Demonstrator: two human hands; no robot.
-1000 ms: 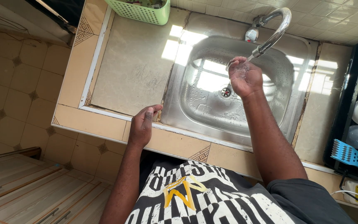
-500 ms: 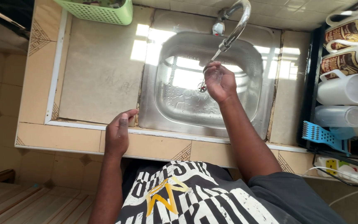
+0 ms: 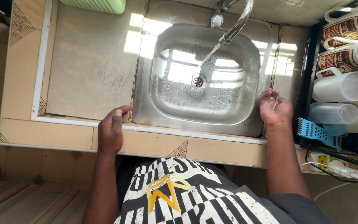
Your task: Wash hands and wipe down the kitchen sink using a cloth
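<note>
A steel sink (image 3: 245, 120) is set into a tiled counter (image 3: 83, 79). Water runs from the curved tap (image 3: 235, 25) down towards the drain (image 3: 198, 81). My left hand (image 3: 112, 130) rests flat on the counter's front edge, just left of the sink's corner. My right hand (image 3: 273, 108) hovers over the sink's right rim, palm up and wet, fingers loosely curled, holding nothing.
A green basket (image 3: 98, 6) stands at the back of the counter. To the right, a dark rack holds several white jugs (image 3: 340, 87) and patterned mugs (image 3: 344, 25), with a blue plastic grater (image 3: 318, 132) below. A white power strip (image 3: 332, 162) lies lower right.
My right hand has drawn back from under the tap to the sink's right rim. The water keeps running. The view has shifted to the left and nearer.
</note>
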